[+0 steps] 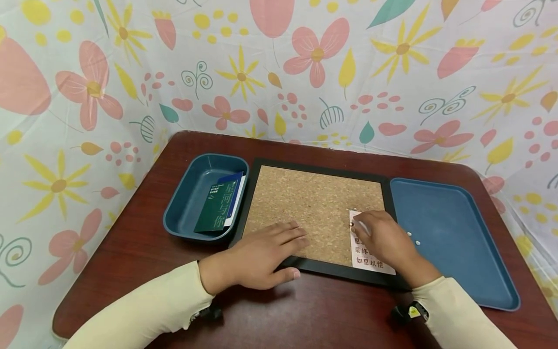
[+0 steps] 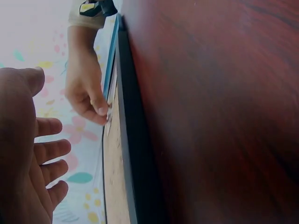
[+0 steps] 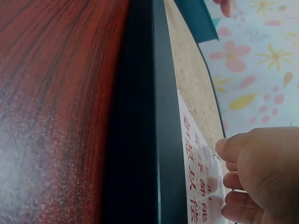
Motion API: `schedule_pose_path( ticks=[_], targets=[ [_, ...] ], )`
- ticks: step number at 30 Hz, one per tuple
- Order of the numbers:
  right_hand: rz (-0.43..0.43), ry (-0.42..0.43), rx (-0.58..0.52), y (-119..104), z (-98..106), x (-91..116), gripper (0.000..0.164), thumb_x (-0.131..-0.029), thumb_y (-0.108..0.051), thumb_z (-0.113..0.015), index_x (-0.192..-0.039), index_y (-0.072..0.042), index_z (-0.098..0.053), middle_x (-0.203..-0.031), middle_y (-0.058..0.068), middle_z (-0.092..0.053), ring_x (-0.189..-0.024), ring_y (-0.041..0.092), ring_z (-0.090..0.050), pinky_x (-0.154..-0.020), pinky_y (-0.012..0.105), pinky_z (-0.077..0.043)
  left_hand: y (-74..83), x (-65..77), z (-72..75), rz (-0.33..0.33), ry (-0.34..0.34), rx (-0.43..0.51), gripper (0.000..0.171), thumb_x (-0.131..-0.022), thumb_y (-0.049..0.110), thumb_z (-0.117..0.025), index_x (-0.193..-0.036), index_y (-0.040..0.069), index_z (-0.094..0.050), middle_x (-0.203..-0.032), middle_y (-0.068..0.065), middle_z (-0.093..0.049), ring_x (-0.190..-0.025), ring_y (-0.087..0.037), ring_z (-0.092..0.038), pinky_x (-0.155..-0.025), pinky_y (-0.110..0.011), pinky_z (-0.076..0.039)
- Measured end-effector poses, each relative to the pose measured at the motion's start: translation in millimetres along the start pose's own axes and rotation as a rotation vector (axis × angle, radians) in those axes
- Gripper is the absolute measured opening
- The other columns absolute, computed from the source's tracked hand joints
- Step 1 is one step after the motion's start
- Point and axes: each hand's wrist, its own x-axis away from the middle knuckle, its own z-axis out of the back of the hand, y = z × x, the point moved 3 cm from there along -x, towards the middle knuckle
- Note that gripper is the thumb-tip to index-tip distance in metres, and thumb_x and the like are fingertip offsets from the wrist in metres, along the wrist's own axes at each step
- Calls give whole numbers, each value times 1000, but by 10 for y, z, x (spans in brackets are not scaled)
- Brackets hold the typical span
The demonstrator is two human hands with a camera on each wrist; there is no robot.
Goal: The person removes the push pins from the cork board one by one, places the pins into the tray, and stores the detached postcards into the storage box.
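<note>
A printed paper card [image 1: 364,259] with rows of red characters lies on the cork board [image 1: 314,203], at its right side. My right hand [image 1: 383,237] is over the card's upper part. Its bent thumb and fingers pinch something tiny, apparently a pushpin, near the card's left edge; the fingertips mostly hide it. In the left wrist view, the right hand [image 2: 85,88] has thumb and finger close together right at the card. Over the board's lower left corner, my left hand [image 1: 266,254] stretches its fingers loosely across the cork and black frame, holding nothing.
Left of the board stands a blue bin [image 1: 178,206] with a dark green booklet [image 1: 213,206] and other cards inside. A flat blue tray [image 1: 453,242] is to the right, with small white pieces [image 1: 413,238] near its left edge. Floral cloth [image 1: 279,68] hangs behind the table.
</note>
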Motion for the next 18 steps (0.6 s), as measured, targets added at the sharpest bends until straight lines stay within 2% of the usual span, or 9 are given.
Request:
schedule_pose_path(
  ticks=[8, 13, 18],
  targets=[
    [39, 31, 9, -8, 8, -18, 24, -95, -16, -72, -114, -3, -74, -115, 17, -72, -116, 40, -61, -98, 57, -48, 91, -135, -137, -15, -47, -21, 68, -106, 58, -40, -158, 14, -41, -164, -8, -35, -154, -27, -20, -124, -41, -14],
    [46, 33, 62, -2, -3, -38, 21, -94, -19, -74, -112, -8, -75, -115, 13, -73, -113, 38, -63, -91, 57, -52, 172, -244, -237, -26, -109, -44, 72, -105, 65, -29, -159, 17, -39, -167, -4, -29, -156, -23, -13, -125, -42, -12],
    [29, 12, 87, -7, -25, -59, 19, -93, -21, -76, -109, -10, -77, -116, 12, -73, -114, 37, -63, -90, 57, -53, 270, -377, -362, -44, -183, -76, 77, -103, 70, -20, -163, 23, -30, -170, 3, -19, -157, -19, -6, -125, -38, -6]
  ],
)
